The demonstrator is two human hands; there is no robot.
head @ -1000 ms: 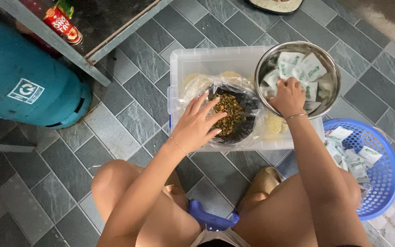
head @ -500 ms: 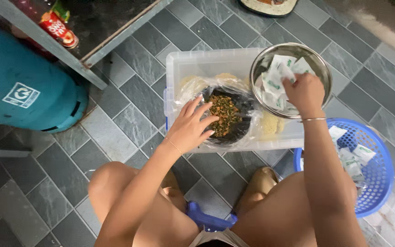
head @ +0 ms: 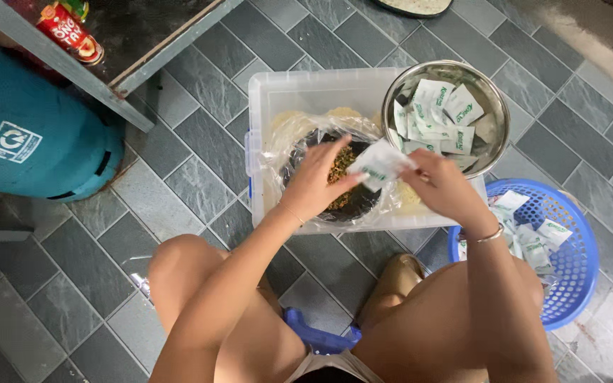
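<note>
— What do the hands have?

— Both pinch one small white sachet [head: 379,164], flat, papery and square-edged. The left hand [head: 318,181] curls its fingers onto the sachet's left corner; the right hand [head: 443,186] closes thumb and fingers on its right edge. It hangs just above a dark round bowl [head: 306,152] of brownish, crumbly flakes.

— Where does that bowl sit?

— Inside crinkled clear plastic wrap [head: 282,145], within a translucent rectangular plastic tub [head: 306,89] on grey slate-like floor tiles [head: 179,177].

— And further right?

— A shiny round steel bowl [head: 487,96] rests on the tub's far right corner, holding more white sachets. Near right, a blue perforated plastic basket [head: 576,269] holds limp, crumpled sachets.

— Left side?

— A smooth teal gas cylinder [head: 37,149], beside a grey metal table frame [head: 72,74] with a red can [head: 69,32] on it.
</note>
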